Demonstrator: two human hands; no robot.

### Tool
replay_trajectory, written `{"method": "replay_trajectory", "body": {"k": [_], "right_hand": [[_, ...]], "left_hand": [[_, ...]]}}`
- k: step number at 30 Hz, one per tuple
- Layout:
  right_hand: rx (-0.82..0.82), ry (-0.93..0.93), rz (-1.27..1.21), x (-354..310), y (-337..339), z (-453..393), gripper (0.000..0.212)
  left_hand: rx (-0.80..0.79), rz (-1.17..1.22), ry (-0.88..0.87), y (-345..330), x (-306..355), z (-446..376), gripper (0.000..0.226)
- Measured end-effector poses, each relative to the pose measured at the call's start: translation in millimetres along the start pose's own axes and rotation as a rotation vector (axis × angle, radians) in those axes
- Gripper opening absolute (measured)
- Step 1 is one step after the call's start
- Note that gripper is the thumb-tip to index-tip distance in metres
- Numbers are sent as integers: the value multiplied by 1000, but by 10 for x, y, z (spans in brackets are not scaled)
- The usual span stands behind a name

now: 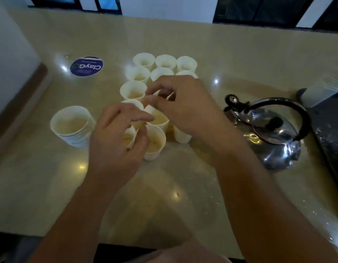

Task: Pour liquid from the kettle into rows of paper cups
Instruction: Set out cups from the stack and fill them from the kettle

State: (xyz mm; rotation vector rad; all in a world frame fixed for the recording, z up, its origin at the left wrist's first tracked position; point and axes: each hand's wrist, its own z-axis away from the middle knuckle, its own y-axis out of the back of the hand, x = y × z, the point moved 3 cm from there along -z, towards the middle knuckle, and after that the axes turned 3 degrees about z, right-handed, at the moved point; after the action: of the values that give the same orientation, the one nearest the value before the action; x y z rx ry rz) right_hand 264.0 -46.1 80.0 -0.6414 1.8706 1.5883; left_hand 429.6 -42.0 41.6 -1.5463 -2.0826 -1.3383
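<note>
Rows of white paper cups [143,60] stand in the middle of the beige counter [183,183], several holding pale brown liquid. My left hand [117,141] pinches the rim of a near cup [130,136] between thumb and fingers. Beside it stands another filled cup [155,144]. My right hand [185,105] reaches over the rows and pinches the rim of a cup [159,93] in the middle, hiding the cups beneath it. The shiny steel kettle [274,133] with a black handle sits on the counter to the right, untouched.
A stack of nested paper cups [73,126] stands at the left. A round blue sticker [86,66] lies at the back left. A white cup stack [322,88] lies at the far right beside a dark wet sink edge [327,130]. Dark windows lie beyond the counter.
</note>
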Motion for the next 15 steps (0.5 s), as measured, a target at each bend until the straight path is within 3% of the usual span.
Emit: {"method": "replay_trajectory", "body": {"k": [6,9,11,15], "right_hand": [[-97,84,85,-488,-658,-140,19],[-143,68,128,-604,-889,-194,23],[-194,55,209,-654,-982,-253,30],[-227,18,338,-683,-1075,-365,40]], "left_hand": [[485,-95,92,317,-503,515,47],[649,-37,282,350,-716,626,64],[649,57,424,339,-863,616,74],[450,259,457,303,-1114,512,84]]}}
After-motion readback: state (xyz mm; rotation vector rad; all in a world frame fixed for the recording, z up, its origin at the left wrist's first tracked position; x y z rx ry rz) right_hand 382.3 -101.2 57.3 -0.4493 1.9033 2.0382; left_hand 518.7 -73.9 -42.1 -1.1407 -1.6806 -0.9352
